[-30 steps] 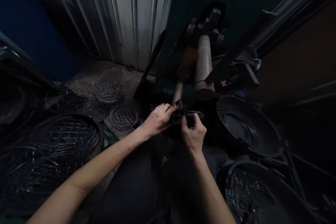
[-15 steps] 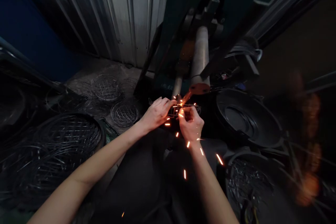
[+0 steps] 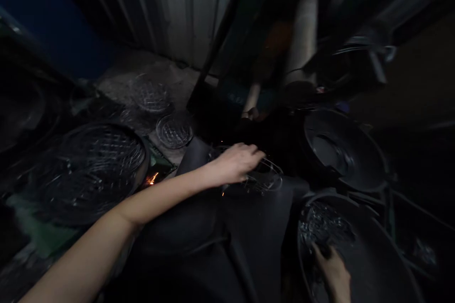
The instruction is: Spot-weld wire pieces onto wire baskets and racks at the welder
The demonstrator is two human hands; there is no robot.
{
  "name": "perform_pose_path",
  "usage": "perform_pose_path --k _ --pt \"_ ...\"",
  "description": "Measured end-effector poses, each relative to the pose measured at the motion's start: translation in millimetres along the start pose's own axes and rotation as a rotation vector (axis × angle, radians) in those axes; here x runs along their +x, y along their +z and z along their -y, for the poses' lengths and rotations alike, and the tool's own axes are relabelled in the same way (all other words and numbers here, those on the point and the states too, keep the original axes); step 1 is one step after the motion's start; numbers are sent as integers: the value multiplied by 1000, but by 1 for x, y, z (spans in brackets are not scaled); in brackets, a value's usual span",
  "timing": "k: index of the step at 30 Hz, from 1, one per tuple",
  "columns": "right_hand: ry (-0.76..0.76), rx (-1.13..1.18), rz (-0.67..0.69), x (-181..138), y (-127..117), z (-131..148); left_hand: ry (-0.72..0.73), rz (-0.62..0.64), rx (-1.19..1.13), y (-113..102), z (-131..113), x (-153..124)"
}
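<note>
My left hand (image 3: pixel 236 163) is closed on the rim of a small round wire basket (image 3: pixel 263 179), held over my dark-clothed lap in the middle of the view. My right hand (image 3: pixel 332 272) reaches down into a black tub (image 3: pixel 384 265) at the lower right, fingers among the small shiny wire pieces (image 3: pixel 325 232) inside; its fingers are blurred and partly hidden. Above the basket stands the dark welding machine with its pale cylinder (image 3: pixel 302 40).
A large black tub of wire baskets (image 3: pixel 94 168) sits at the left, with more loose wire baskets (image 3: pixel 175 130) on the floor behind it. An empty-looking black basin (image 3: pixel 343 151) lies at the right. Corrugated metal sheeting (image 3: pixel 185 9) forms the back wall.
The sparks at the machine have stopped. My left hand drew the wire basket down away from the machine, and my right hand let go and dropped into the tub of wire pieces.
</note>
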State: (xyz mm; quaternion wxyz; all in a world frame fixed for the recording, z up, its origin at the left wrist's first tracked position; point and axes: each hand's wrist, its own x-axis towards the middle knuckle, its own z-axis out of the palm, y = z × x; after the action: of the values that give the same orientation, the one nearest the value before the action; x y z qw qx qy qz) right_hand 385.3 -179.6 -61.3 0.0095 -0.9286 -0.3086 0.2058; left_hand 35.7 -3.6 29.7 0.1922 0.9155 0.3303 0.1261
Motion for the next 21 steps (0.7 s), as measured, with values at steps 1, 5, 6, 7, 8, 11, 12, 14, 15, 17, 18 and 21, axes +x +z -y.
perform_pose_path --k 1,5,6,7,8,11,12,14,15,17,18,21 --pt "-7 -34 101 6 12 -13 28 7 25 8 -7 2" --pt "-105 -62 296 15 51 -33 46 -52 8 29 -13 -11" --pt "-120 -55 306 15 55 -34 25 -54 -35 29 -9 -20" --pt "-117 -51 306 16 56 -33 -18 -61 -81 28 -4 -30" --pt "-101 -49 291 15 56 -33 -81 -83 -121 25 3 -40" --pt "-9 -53 191 10 46 -31 -265 -208 -176 15 23 -65" --pt "16 -53 144 8 41 -31 -277 -233 -181 13 28 -71" --pt "55 -46 48 1 33 -30 -219 -206 -182 16 33 -79" --pt "70 -37 11 -3 29 -29 -177 -166 -169 20 33 -82" --pt "93 2 -58 -11 21 -25 -126 -93 -113 30 31 -85" --pt "98 34 -93 -15 17 -22 -120 -74 -80 35 30 -84" --pt "55 185 -216 -34 1 0 -124 -84 -19 43 30 -75"
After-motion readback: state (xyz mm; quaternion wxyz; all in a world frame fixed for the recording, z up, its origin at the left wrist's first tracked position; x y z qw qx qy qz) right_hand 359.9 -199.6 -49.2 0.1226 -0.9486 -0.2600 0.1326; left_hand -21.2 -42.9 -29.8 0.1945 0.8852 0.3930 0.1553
